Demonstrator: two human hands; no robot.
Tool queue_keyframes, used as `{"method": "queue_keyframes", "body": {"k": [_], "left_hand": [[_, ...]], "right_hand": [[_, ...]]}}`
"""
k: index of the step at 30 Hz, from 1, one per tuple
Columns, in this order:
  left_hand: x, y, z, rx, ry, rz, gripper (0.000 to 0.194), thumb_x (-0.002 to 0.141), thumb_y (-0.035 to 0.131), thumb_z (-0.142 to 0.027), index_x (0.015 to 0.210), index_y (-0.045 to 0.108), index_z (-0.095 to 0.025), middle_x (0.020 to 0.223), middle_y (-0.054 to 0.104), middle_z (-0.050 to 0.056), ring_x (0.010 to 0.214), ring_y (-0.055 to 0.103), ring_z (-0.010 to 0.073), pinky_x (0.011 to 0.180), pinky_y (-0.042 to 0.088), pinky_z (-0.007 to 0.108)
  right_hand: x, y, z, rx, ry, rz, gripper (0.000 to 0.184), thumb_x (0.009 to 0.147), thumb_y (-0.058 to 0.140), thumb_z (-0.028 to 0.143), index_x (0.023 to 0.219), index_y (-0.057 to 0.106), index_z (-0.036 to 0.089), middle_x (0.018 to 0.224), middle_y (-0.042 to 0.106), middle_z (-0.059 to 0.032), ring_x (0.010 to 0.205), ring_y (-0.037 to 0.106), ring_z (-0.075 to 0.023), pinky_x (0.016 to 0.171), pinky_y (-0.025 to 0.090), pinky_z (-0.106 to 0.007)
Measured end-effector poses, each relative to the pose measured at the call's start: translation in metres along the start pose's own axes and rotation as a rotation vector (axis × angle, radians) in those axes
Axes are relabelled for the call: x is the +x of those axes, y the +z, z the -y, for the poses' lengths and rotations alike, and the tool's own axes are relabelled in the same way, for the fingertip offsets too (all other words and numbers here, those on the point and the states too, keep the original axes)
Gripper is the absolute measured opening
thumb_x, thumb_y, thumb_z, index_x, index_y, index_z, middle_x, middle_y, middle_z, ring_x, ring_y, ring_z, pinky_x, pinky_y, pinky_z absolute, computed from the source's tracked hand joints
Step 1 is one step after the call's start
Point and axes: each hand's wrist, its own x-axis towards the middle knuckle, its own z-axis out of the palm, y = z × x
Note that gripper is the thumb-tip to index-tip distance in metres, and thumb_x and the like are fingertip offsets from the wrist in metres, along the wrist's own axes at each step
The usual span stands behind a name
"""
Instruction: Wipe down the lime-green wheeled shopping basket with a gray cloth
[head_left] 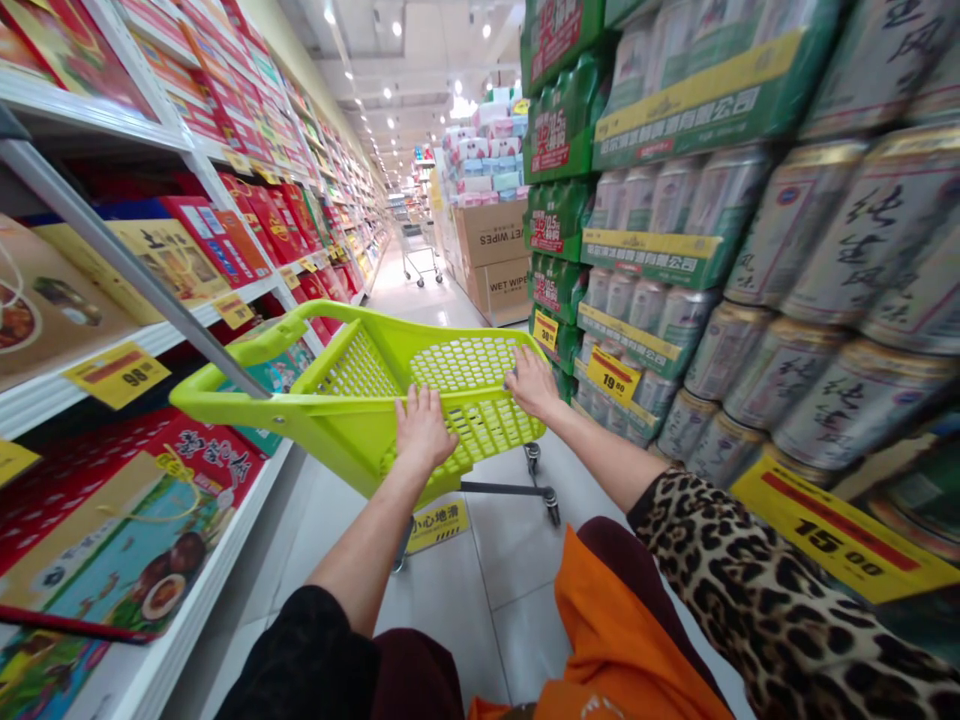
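Note:
A lime-green plastic shopping cart [351, 398] stands sideways across the aisle before me, its handle end at the left. My left hand [424, 430] holds the middle of its near rim, the fingers hooked over the edge. At the cart's right end, my right hand [534, 380] is closed round the corner of the rim. The part of the basket that shows holds no goods. A grey metal bar [142, 230] slants down from the upper left to the cart's handle end. Black-tyred casters [552, 505] carry the cart on the tiled floor.
White shelves [169, 325] with boxed goods line the left. Stacked beer cans [739, 350] and green bottle packs [559, 215] rise close on the right. Wet-wipe cartons [493, 245] and another cart [420, 250] are further along. A yellow floor sign [439, 525] lies beneath my cart.

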Motion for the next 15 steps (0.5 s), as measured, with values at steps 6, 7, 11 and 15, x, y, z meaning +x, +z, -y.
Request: {"method": "queue_keyframes", "body": {"k": [6, 7, 11, 15], "left_hand": [[-0.002, 0.000, 0.000, 0.015, 0.002, -0.009, 0.080, 0.071, 0.052, -0.039, 0.139, 0.027, -0.004, 0.148, 0.026, 0.015, 0.138, 0.014, 0.0319, 0.111, 0.015, 0.050], [-0.003, -0.001, 0.001, 0.018, 0.004, -0.007, 0.080, 0.071, 0.052, -0.039, 0.139, 0.026, -0.004, 0.148, 0.026, 0.015, 0.138, 0.014, 0.0317, 0.111, 0.015, 0.050], [-0.004, -0.001, 0.002, 0.021, 0.007, -0.001, 0.080, 0.071, 0.053, -0.039, 0.140, 0.026, -0.006, 0.149, 0.024, 0.014, 0.139, 0.013, 0.0307, 0.112, 0.015, 0.049], [-0.003, 0.000, 0.001, 0.018, 0.007, -0.001, 0.080, 0.071, 0.053, -0.038, 0.139, 0.027, -0.006, 0.149, 0.025, 0.015, 0.139, 0.014, 0.0307, 0.112, 0.015, 0.049]], "right_hand": [[-0.005, 0.002, 0.029, -0.008, -0.144, 0.064, 0.060, 0.085, 0.046, 0.042, 0.134, 0.039, 0.008, 0.141, 0.036, -0.0194, 0.125, 0.038, -0.0286, 0.101, 0.030, -0.040], [-0.008, 0.001, 0.025, -0.019, -0.115, 0.056, 0.058, 0.084, 0.047, 0.042, 0.133, 0.042, 0.011, 0.141, 0.037, -0.0185, 0.123, 0.039, -0.0295, 0.100, 0.030, -0.042], [-0.017, -0.004, -0.009, -0.051, 0.058, 0.018, 0.043, 0.085, 0.046, 0.035, 0.125, 0.052, 0.023, 0.132, 0.046, -0.0133, 0.115, 0.045, -0.0301, 0.095, 0.034, -0.045], [-0.021, -0.005, -0.030, -0.009, 0.049, -0.048, 0.044, 0.083, 0.044, 0.025, 0.125, 0.052, 0.015, 0.127, 0.049, -0.0148, 0.114, 0.045, -0.0268, 0.096, 0.036, -0.038]]}}
